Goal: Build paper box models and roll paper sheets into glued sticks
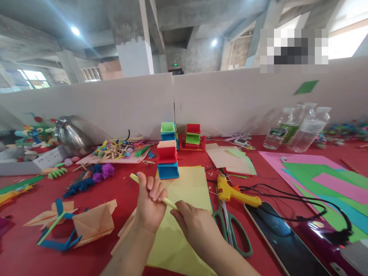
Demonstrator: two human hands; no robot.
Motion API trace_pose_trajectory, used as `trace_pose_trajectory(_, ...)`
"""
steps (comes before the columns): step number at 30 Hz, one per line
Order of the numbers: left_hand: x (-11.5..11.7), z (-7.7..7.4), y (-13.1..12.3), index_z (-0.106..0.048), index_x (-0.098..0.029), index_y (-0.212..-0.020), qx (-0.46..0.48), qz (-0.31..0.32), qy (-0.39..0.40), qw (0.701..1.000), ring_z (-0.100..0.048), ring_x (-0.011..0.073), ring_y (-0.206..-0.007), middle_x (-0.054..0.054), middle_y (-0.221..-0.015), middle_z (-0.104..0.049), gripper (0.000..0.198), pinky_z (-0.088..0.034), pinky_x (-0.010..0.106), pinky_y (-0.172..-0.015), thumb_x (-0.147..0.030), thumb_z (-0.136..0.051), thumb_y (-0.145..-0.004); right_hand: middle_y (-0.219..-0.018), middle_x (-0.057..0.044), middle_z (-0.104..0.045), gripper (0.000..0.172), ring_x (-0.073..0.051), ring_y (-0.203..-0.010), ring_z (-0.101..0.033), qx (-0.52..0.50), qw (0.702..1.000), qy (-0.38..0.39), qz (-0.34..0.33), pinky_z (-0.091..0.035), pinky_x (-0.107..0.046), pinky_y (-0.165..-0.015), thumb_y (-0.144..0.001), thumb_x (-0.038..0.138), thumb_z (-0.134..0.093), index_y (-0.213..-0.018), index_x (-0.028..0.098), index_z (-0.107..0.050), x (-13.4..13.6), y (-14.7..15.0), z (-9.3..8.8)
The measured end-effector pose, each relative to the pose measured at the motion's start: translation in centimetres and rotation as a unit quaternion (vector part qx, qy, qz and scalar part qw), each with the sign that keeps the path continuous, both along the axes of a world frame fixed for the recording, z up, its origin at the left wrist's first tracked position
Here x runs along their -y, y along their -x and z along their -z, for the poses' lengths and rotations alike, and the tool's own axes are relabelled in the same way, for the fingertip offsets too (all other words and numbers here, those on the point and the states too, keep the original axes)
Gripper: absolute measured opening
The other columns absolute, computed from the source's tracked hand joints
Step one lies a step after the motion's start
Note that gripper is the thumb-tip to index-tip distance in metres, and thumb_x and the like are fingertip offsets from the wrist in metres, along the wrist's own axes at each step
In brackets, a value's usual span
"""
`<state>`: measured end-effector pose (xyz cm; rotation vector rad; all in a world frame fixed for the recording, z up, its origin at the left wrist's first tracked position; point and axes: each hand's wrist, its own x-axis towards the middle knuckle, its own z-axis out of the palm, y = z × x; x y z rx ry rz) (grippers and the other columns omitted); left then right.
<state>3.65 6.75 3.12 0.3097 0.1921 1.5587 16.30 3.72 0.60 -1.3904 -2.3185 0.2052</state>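
Note:
A thin, pale yellow paper tube (169, 203) slants between my two hands above a sheet of yellow paper (186, 184). My left hand (151, 201) is wrapped round its upper part, with one end sticking out past the thumb. Lower down, my right hand (192, 220) pinches the other end between thumb and fingers. Just beyond my left hand stand red and blue folded paper boxes (168, 170), stacked. Green-handled scissors (240, 237) and a yellow glue gun (237, 191) lie to the right of my right hand.
A phone (283, 237) and black cables lie at right, near coloured paper sheets (310, 176). Plastic bottles (309, 128) and a steel jug (73, 136) stand along the white partition (129, 103). Folded orange and blue paper pieces (93, 224) are at left on the red table.

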Motion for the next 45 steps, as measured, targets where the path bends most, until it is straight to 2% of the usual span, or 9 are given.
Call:
trace_pose_trajectory(4,0.5,-0.1,-0.9,-0.059,-0.017,-0.079,-0.106,-0.024,-0.017,0.994,-0.052,0.0080,-0.057,-0.002,-0.064,-0.054,0.038,-0.045,0.018,-0.053,-0.054,-0.056,-0.075,-0.053,0.004,-0.043,0.030,-0.009,-0.046,-0.040,-0.221,0.963,0.150,-0.012,-0.024,-0.022,-0.045,-0.090,0.037,-0.036,-0.067,0.019,-0.042,-0.3,-0.2,-0.5)
trace_pose_trajectory(9,1.1,0.3,-1.9,-0.059,-0.019,-0.098,-0.215,0.015,-0.014,0.976,-0.058,0.0161,-0.075,0.005,-0.086,-0.062,0.038,-0.040,0.017,-0.042,-0.050,-0.056,-0.077,-0.048,0.011,-0.024,0.036,-0.004,-0.037,-0.016,-0.503,0.770,0.386,-0.079,-0.014,-0.018,-0.035,-0.083,0.053,-0.043,-0.071,0.019,-0.041,-0.8,-0.6,-0.9)
trace_pose_trajectory(19,0.9,0.7,-1.6,-0.060,-0.020,-0.090,-0.191,0.054,-0.029,0.980,-0.064,0.0163,-0.066,0.002,-0.076,-0.066,0.024,-0.037,0.012,-0.027,-0.035,-0.066,-0.073,-0.043,0.012,-0.027,0.036,-0.001,-0.032,-0.017,-0.571,0.576,0.558,-0.174,-0.011,-0.016,-0.034,-0.081,0.049,-0.051,-0.075,0.013,-0.054,-0.6,-1.7,-1.8)
trace_pose_trajectory(22,0.7,0.6,-1.0,-0.061,-0.020,-0.088,-0.176,0.049,-0.034,0.983,-0.064,0.0150,-0.060,0.000,-0.071,-0.067,0.023,-0.038,0.013,-0.026,-0.034,-0.068,-0.071,-0.043,0.009,-0.036,0.039,-0.002,-0.030,-0.031,-0.560,0.598,0.545,-0.180,-0.019,-0.015,-0.032,-0.083,0.051,-0.047,-0.078,0.013,-0.055,-0.5,-1.4,-1.5)
trace_pose_trajectory(28,-1.1,0.4,1.1,-0.063,-0.016,-0.086,-0.170,-0.071,0.001,0.983,-0.058,0.0062,-0.052,-0.001,-0.066,-0.065,0.021,-0.049,0.016,-0.050,-0.029,-0.068,-0.071,-0.057,0.002,-0.054,0.043,-0.008,-0.043,-0.051,-0.497,0.739,0.440,-0.113,-0.040,-0.020,-0.042,-0.079,0.055,-0.047,-0.081,0.013,-0.054,-1.0,-0.7,-0.6)
trace_pose_trajectory(35,-0.3,0.5,-0.4,-0.063,-0.015,-0.092,-0.322,-0.060,-0.022,0.945,-0.037,0.0015,-0.034,-0.003,-0.055,-0.057,0.030,-0.026,0.011,-0.030,-0.037,-0.066,-0.072,-0.082,-0.005,-0.063,0.022,-0.016,-0.072,-0.058,-0.242,0.963,0.035,0.115,-0.042,-0.028,-0.065,-0.085,0.032,-0.043,-0.093,0.017,-0.057,-3.4,-7.1,-3.1)
trace_pose_trajectory(37,0.1,0.7,-1.0,-0.063,-0.015,-0.092,-0.351,-0.039,-0.030,0.935,-0.035,0.0011,-0.033,-0.004,-0.055,-0.054,0.030,-0.023,0.011,-0.030,-0.039,-0.063,-0.074,-0.094,-0.010,-0.064,0.023,-0.022,-0.085,-0.058,-0.059,0.970,0.003,0.236,-0.041,-0.031,-0.069,-0.082,0.019,-0.042,-0.096,0.016,-0.059,-3.6,-9.9,-3.8)
trace_pose_trajectory(40,0.5,1.2,-1.7,-0.062,-0.016,-0.096,-0.373,-0.023,-0.038,0.927,-0.033,0.0011,-0.035,-0.004,-0.057,-0.052,0.031,-0.023,0.012,-0.032,-0.041,-0.057,-0.078,-0.108,-0.014,-0.060,0.034,-0.029,-0.101,-0.054,0.164,0.946,0.054,0.274,-0.039,-0.034,-0.072,-0.074,0.011,-0.046,-0.106,0.015,-0.059,-3.6,-12.4,-3.6)
trace_pose_trajectory(45,0.7,1.6,-2.0,-0.059,-0.015,-0.101,-0.378,0.001,-0.047,0.925,-0.032,0.0015,-0.036,-0.005,-0.058,-0.050,0.033,-0.023,0.013,-0.033,-0.042,-0.050,-0.083,-0.104,-0.017,-0.061,0.042,-0.031,-0.095,-0.059,0.230,0.933,0.075,0.268,-0.037,-0.037,-0.073,-0.070,0.003,-0.045,-0.108,0.012,-0.059,-3.9,-12.5,-1.7)
